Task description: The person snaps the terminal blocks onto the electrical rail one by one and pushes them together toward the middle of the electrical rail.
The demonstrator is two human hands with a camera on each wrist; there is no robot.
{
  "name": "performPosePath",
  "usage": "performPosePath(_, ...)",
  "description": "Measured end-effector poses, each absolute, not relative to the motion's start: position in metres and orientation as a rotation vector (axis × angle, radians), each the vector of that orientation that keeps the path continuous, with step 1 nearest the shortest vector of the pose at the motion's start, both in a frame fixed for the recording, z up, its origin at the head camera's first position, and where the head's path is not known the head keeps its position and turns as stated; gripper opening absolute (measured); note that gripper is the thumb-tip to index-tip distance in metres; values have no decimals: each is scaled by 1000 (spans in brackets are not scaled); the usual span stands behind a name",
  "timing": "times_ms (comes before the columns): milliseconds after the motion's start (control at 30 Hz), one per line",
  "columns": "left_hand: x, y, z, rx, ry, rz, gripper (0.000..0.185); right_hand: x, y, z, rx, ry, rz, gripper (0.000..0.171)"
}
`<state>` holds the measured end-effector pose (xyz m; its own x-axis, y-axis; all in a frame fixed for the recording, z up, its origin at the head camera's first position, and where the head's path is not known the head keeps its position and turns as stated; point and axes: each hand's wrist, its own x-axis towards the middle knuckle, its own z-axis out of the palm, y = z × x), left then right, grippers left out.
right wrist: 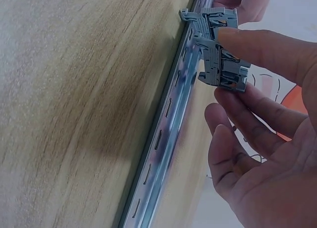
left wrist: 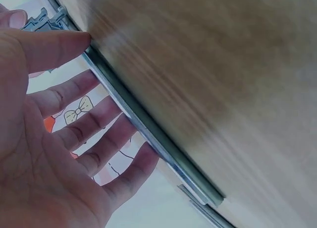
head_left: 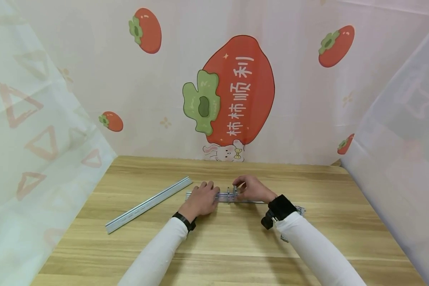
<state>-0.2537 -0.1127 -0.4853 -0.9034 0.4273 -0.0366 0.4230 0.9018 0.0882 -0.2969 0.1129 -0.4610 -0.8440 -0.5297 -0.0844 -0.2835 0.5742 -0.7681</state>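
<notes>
A slotted metal DIN rail [head_left: 250, 201] lies crosswise on the table. My left hand [head_left: 201, 198] holds its left part, thumb [left wrist: 59, 47] along the near edge and fingers on the far edge. One grey terminal block [head_left: 228, 195] stands upright across the rail, just right of the left hand. Beside it, my right hand [head_left: 254, 189] pinches a second grey terminal block [right wrist: 225, 67] between thumb and fingers. In the right wrist view this held block sits close over the rail, next to the first block [right wrist: 210, 20].
Another DIN rail [head_left: 148, 205] lies slanted on the table to the left. Small grey parts [head_left: 300, 209] show by the right wrist, and another small part [head_left: 284, 238] lies nearer, partly behind the right sleeve. A printed curtain [head_left: 293, 119] hangs behind the table.
</notes>
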Motion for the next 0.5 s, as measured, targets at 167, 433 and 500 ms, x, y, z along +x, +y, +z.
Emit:
performPosePath(167,-254,-111,-484,663,3019,118,38,-301,112,-464,-658,2512,-1099,49)
performPosePath(433,-255,-111,-482,670,3020,104,38,-304,107,-461,-651,2514,-1031,47)
performPosePath(500,-255,-110,-482,674,3022,103,37,-304,107,-459,-645,2505,-1029,46)
